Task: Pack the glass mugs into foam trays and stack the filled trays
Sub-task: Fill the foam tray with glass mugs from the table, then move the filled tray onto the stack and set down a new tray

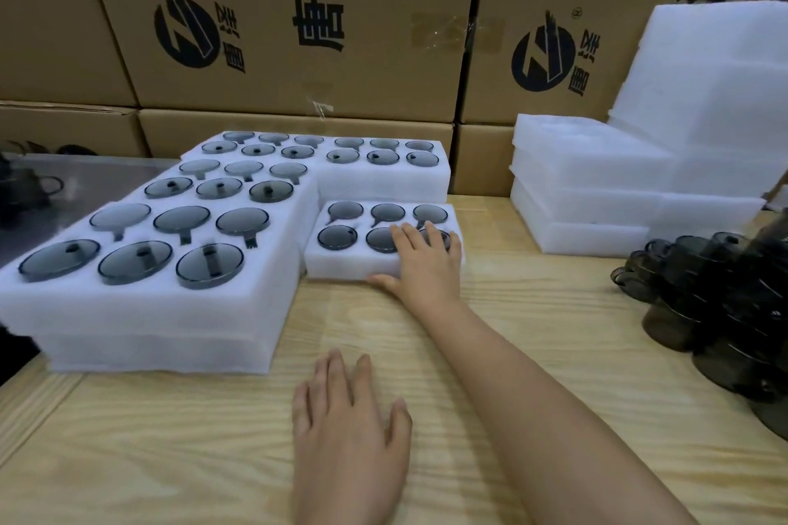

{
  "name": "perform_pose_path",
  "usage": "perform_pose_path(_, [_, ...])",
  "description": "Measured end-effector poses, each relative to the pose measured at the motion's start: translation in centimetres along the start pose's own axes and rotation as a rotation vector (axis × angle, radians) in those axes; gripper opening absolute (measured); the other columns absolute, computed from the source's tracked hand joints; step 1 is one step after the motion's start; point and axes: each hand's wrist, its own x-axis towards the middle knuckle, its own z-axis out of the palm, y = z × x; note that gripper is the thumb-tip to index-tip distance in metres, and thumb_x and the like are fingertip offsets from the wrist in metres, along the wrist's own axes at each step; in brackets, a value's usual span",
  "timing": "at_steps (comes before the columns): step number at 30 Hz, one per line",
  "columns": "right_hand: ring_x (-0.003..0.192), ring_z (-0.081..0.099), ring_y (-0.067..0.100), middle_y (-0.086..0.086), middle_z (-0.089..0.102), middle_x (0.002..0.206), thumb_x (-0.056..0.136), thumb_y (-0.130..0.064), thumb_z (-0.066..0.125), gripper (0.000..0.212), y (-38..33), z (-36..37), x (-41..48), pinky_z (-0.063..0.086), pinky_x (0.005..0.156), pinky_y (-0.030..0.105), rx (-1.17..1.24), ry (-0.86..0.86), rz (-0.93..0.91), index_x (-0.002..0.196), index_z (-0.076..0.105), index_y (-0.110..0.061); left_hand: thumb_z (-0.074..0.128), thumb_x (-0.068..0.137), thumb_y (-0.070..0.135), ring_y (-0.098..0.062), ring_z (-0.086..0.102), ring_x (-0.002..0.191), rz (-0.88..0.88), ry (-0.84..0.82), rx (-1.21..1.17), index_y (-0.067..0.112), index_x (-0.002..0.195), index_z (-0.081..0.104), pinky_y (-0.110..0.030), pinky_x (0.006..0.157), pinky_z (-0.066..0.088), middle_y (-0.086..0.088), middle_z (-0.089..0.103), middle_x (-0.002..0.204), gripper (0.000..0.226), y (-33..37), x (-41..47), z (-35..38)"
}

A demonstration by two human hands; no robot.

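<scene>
A small white foam tray (341,266) with several dark glass mugs set in its holes lies on the wooden table at centre. My right hand (420,264) rests on its near right corner, fingers straight over the mugs, thumb against the front edge. My left hand (347,405) lies flat on the table nearer me, holding nothing. Filled foam trays (149,311) stand stacked at the left, with more filled trays (383,183) behind. Loose dark glass mugs (708,303) are piled at the right.
Empty white foam trays (597,192) are stacked at the back right, with a taller foam stack (716,77) behind them. Cardboard boxes (298,34) wall off the back. A grey surface (85,192) with dark items lies at the far left.
</scene>
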Motion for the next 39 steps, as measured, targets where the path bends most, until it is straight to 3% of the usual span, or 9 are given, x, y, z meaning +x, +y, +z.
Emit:
perform_pose_path(4, [0.142, 0.016, 0.029, -0.005, 0.030, 0.152, 0.080, -0.071, 0.049, 0.086, 0.5, -0.1, 0.1, 0.009, 0.112, 0.041, 0.016, -0.009, -0.056, 0.148, 0.024, -0.025, 0.009, 0.070, 0.056, -0.027, 0.023, 0.145, -0.006, 0.055, -0.133, 0.017, 0.141, 0.045, -0.046, 0.116, 0.015, -0.015, 0.030, 0.153, 0.089, 0.5, -0.4, -0.6])
perform_pose_path(8, [0.142, 0.016, 0.028, -0.006, 0.031, 0.151, 0.078, -0.069, 0.053, 0.086, 0.3, -0.1, -0.3, 0.012, 0.110, 0.040, 0.049, 0.000, -0.070, 0.147, 0.025, -0.025, -0.008, 0.059, 0.058, -0.019, -0.001, 0.148, 0.008, 0.001, -0.092, 0.026, 0.149, 0.024, -0.038, 0.117, -0.003, -0.007, 0.008, 0.160, 0.101, 0.3, -0.4, -0.4])
perform_pose_path(15, [0.142, 0.017, 0.027, -0.007, 0.030, 0.152, 0.078, -0.070, 0.052, 0.087, -0.1, 0.1, 0.3, 0.011, 0.112, 0.041, 0.009, -0.007, -0.072, 0.147, 0.024, -0.026, 0.020, 0.072, 0.050, -0.033, 0.045, 0.132, 0.033, 0.027, -0.101, 0.013, 0.124, 0.063, -0.051, 0.107, 0.033, -0.019, 0.051, 0.138, 0.077, 0.5, -0.4, -0.8])
perform_pose_path(19, [0.142, 0.012, 0.031, -0.004, 0.022, 0.154, 0.081, -0.070, 0.048, 0.088, -0.6, -0.3, 0.5, 0.011, 0.112, 0.046, -0.047, -0.071, -0.055, 0.148, 0.017, -0.023, 0.003, 0.078, 0.058, -0.017, -0.004, 0.148, 0.008, -0.034, -0.026, 0.031, 0.149, 0.018, -0.038, 0.117, -0.004, -0.005, 0.004, 0.161, 0.078, 0.2, -0.3, -0.3])
perform_pose_path(24, [0.145, -0.010, 0.025, -0.001, -0.006, 0.159, 0.085, -0.069, 0.041, 0.088, 0.9, -3.1, 0.7, -0.007, 0.116, 0.045, 0.276, -0.189, -0.049, 0.151, -0.001, -0.028, 0.010, 0.087, 0.062, -0.013, -0.011, 0.147, 0.013, -0.022, 0.022, 0.035, 0.148, 0.008, -0.036, 0.116, -0.007, 0.001, -0.005, 0.161, 0.067, 0.1, -0.2, -0.3])
perform_pose_path(28, [0.145, 0.002, 0.029, 0.005, 0.008, 0.158, 0.091, -0.046, 0.048, 0.075, 7.0, -7.1, 2.8, 0.003, 0.117, 0.043, 0.232, 0.220, 0.192, 0.150, 0.012, -0.018, -0.012, 0.062, 0.060, -0.012, -0.009, 0.147, -0.011, -0.014, 0.024, 0.037, 0.148, 0.011, -0.035, 0.116, -0.006, 0.002, -0.003, 0.161, 0.092, 0.2, 0.0, 0.0])
perform_pose_path(34, [0.143, 0.003, 0.037, -0.001, 0.008, 0.158, 0.092, -0.046, 0.048, 0.071, 19.6, -11.2, 4.8, 0.018, 0.110, 0.056, -0.023, -0.012, 0.495, 0.149, 0.014, -0.018, 0.020, 0.068, 0.056, -0.028, 0.042, 0.135, 0.015, 0.081, -0.132, 0.017, 0.124, 0.063, -0.048, 0.111, 0.026, -0.015, 0.049, 0.141, 0.082, 0.3, -0.2, -0.2])
perform_pose_path(37, [0.136, 0.017, 0.036, 0.001, 0.025, 0.151, 0.093, -0.041, 0.052, 0.061, 20.8, -11.3, 4.7, 0.031, 0.099, 0.055, 0.011, 0.007, 0.475, 0.143, 0.026, -0.019, 0.028, 0.068, 0.052, -0.034, 0.055, 0.122, 0.023, 0.058, -0.122, 0.013, 0.112, 0.070, -0.054, 0.101, 0.038, -0.020, 0.059, 0.128, 0.072, 0.4, -0.1, -0.3])
perform_pose_path(39, [0.130, 0.023, 0.036, 0.005, 0.034, 0.144, 0.093, -0.037, 0.054, 0.055, 20.1, -11.3, 4.9, 0.036, 0.094, 0.052, 0.017, 0.062, 0.495, 0.139, 0.033, -0.015, 0.019, 0.066, 0.057, -0.028, 0.043, 0.135, -0.008, 0.015, -0.155, 0.018, 0.124, 0.063, -0.048, 0.110, 0.028, -0.016, 0.048, 0.142, 0.083, 0.4, -0.2, -0.5])
